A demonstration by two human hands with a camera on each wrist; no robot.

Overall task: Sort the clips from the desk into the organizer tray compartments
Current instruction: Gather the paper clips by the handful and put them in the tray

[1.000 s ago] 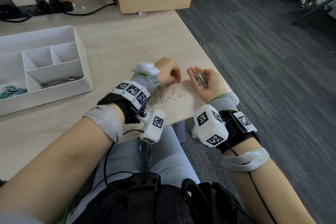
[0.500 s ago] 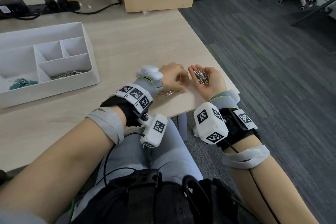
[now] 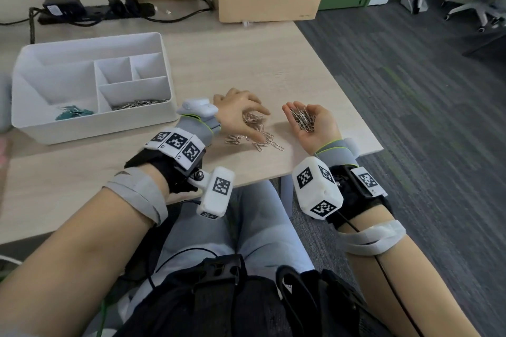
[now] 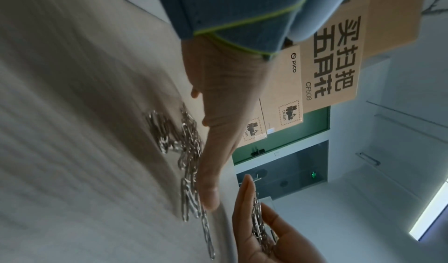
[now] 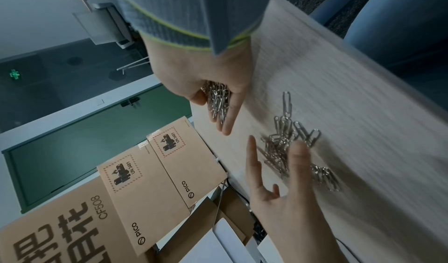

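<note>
Steel-wire paper clips (image 3: 256, 133), light, slippery and tangling, lay under the spread-fingered left hand (image 3: 239, 109) on the desk (image 3: 246, 63); the cupped right hand (image 3: 312, 126) cradled a heap, best scooped together.

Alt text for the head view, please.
Left hand rakes loose paper clips on the desk while the right hand, palm up, cups a handful of clips. The white organizer tray at left holds silver clips and teal clips in separate compartments.
</note>
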